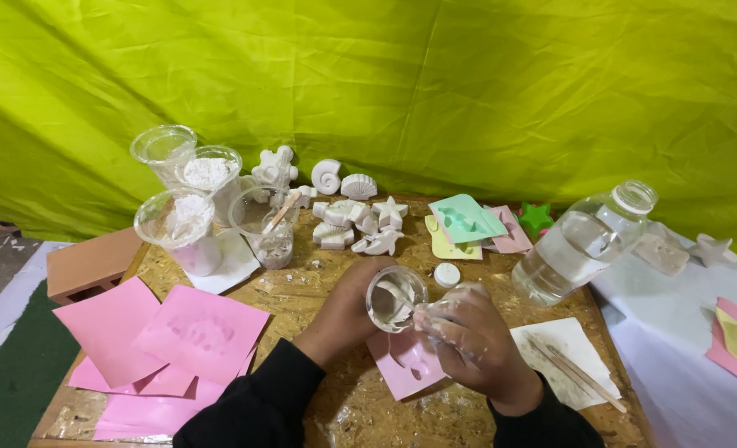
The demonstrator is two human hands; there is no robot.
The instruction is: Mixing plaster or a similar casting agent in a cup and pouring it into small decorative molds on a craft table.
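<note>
Chipboard surface (327, 290) under green backdrop (468, 83). Left hand (348, 311) wrapped round clear cup (396, 297), tipped on its side, mouth facing camera. Right hand (472, 340) just right of cup, fingers pinched on stirrer (402, 299) poking in. Pink mould (410, 361) directly below.

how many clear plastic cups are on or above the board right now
5: three at back left, one holding a stick, one in the left hand.

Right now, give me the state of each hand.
Left hand: closed around the clear plastic cup, tilting it.
Right hand: closed on a stick reaching into the cup.
</note>
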